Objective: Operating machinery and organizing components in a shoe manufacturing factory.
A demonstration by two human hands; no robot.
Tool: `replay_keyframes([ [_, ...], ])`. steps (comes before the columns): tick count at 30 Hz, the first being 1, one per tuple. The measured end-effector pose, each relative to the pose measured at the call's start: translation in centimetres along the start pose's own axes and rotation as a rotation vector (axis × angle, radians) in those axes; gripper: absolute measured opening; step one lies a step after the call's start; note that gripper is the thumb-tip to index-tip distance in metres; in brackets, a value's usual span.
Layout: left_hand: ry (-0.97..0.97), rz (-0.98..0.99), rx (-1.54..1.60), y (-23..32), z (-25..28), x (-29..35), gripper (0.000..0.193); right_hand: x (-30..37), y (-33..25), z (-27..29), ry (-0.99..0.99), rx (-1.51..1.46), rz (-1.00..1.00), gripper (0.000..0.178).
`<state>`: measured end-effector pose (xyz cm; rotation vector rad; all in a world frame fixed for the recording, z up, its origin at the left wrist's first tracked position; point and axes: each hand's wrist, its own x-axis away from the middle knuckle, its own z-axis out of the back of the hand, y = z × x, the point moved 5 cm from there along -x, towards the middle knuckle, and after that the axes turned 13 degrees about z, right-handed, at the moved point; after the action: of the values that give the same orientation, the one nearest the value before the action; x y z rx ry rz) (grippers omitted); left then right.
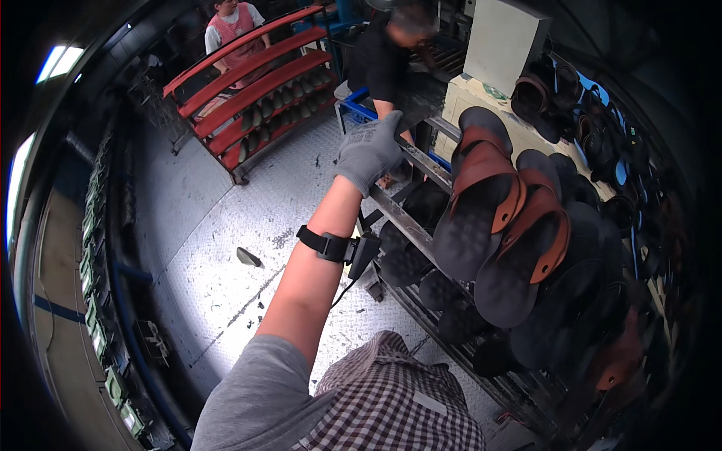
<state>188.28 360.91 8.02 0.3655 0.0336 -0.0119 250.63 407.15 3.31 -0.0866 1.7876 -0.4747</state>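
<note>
My left hand (370, 150), in a grey work glove, reaches forward and closes on the end of the metal shoe rack (406, 218), at its upper corner. A black strap with a small black device (338, 246) sits round my left forearm. Right beside this hand, the rack carries black-soled sandals with brown straps; the nearest brown-strapped sandal (477, 192) and a second sandal (526, 248) lean on the upper tier. Darker footwear (451, 308) fills the lower tiers. My right hand is out of view.
A red tiered rack (248, 83) with shoe forms stands ahead, a person in a pink apron (237, 37) behind it. Another person in black (383, 60) bends beyond my hand near a blue crate (359, 107). A conveyor line (94, 301) runs along the left. A dark piece (248, 257) lies on the floor.
</note>
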Motion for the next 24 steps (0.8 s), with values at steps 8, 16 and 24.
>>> replay_keyframes([
  [8,0.505,-0.213,0.776,-2.6,4.2,3.2,0.045,1.2,1.3,1.8,0.042,-0.012,-0.110,0.030],
  [16,0.361,0.026,0.251,-19.1,-12.0,18.3,0.040,3.1,-0.3,2.5,-0.075,0.280,0.074,0.031],
  [24,-0.255,1.165,0.302,-42.3,-26.1,44.3,0.046,7.8,0.6,3.1,-0.397,0.603,-0.045,0.035],
])
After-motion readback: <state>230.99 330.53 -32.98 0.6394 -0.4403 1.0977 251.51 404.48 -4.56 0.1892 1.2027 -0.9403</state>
